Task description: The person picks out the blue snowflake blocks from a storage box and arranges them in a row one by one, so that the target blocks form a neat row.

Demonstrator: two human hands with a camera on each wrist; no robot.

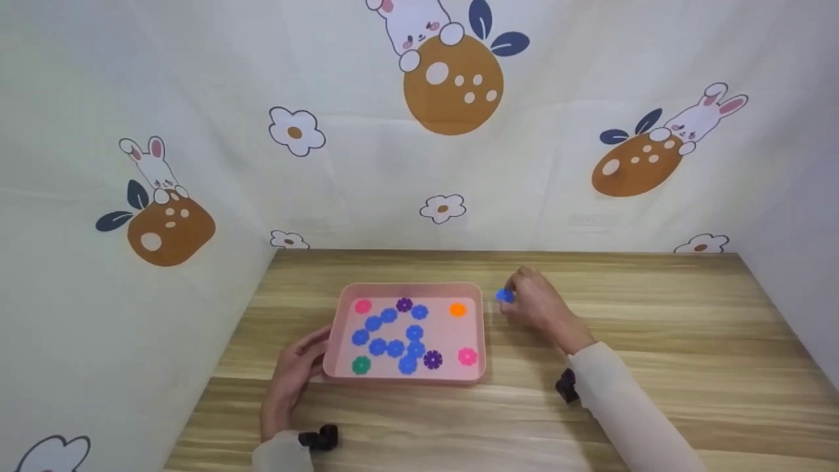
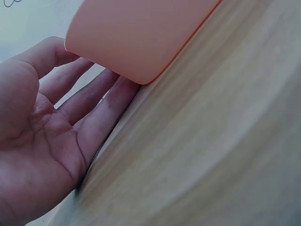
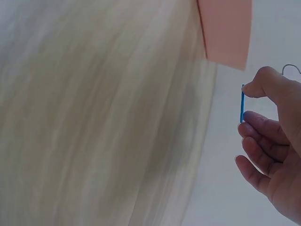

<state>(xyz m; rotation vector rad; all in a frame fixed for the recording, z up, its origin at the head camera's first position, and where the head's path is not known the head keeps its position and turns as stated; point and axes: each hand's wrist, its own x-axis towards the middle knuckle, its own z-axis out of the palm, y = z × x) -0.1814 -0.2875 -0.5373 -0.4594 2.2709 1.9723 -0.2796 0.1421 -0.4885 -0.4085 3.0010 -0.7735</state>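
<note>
A blue flower-shaped plastic disc (image 1: pixel 505 295) is pinched between thumb and fingers of my right hand (image 1: pixel 539 303), just right of the pink tray (image 1: pixel 484 334). Seen from the right wrist, that blue disc (image 3: pixel 242 104) stands edge-on as a thin strip. My left hand (image 1: pixel 295 367) rests against the tray's left side. In the left wrist view its fingers (image 2: pixel 87 101) reach out along the tray wall, thumb at the rim. Inside the tray, several blue discs (image 1: pixel 378 347) lie in a bent, looping line.
Around the blue ones lie two pink discs (image 1: pixel 467 356), two dark purple discs (image 1: pixel 432 359), an orange disc (image 1: pixel 457 309) and a green disc (image 1: pixel 361 365). The wood-grain table (image 1: pixel 498 419) meets a printed cloth backdrop (image 1: pixel 367 177) at the back.
</note>
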